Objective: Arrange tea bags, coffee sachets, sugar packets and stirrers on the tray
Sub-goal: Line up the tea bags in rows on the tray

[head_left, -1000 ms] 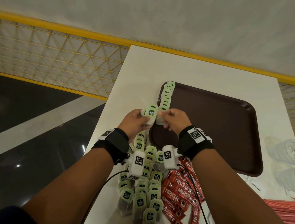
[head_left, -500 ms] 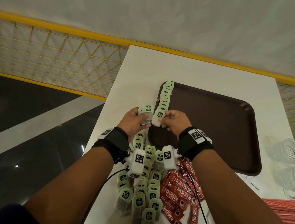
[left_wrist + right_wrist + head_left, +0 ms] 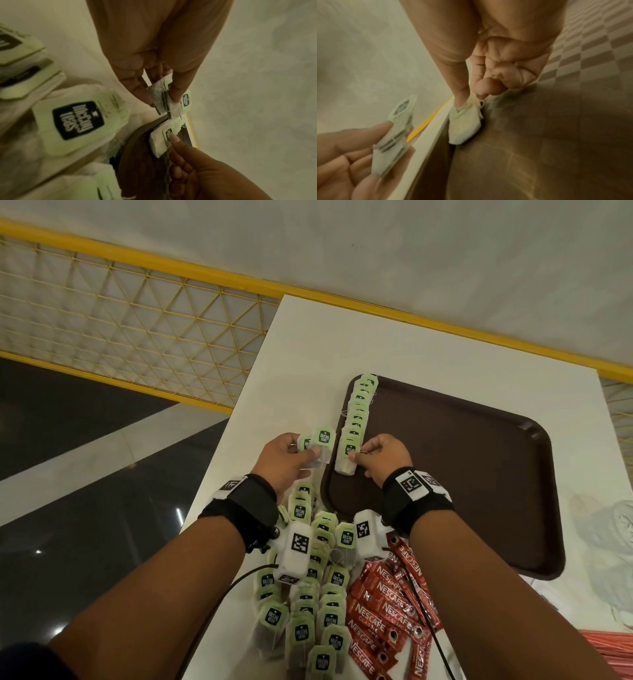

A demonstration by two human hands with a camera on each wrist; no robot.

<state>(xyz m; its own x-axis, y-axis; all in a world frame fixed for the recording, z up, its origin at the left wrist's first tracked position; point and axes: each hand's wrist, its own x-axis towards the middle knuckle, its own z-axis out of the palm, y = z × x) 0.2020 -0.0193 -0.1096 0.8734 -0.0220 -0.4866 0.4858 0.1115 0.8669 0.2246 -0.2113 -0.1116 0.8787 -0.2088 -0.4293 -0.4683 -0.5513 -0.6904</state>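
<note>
Since a second ago the hands have drawn apart: then they met over one tea bag just left of the tray, and now the right hand has carried that bag onto the tray while the left stays off it with its own stack.

Furthest left, the left hand (image 3: pixel 286 462) hovers over the white table (image 3: pixel 308 354) just outside the tray's left rim, thumb and fingers clamped on a small bundle of tea bags (image 3: pixel 317 448); the left wrist view shows the thumb pressing their green tags. Below it, at the near edge of the table, a loose heap of spare tea bags (image 3: pixel 308 604) lies beneath both wrists.

Next comes the brown tray (image 3: pixel 462 474). A row of tea bags (image 3: pixel 359 412) runs along its left rim from the far corner toward the person. At the near end of that row the right hand (image 3: pixel 383 460) pinches a single tea bag (image 3: pixel 346 458) between thumb and forefinger, the other fingers curled, with the bag touching the tray floor.

Right of the heap, red coffee sachets (image 3: pixel 390 611) are piled on the table near the tray's near edge. At the far right, orange stirrers (image 3: pixel 609 652) show at the corner.
</note>
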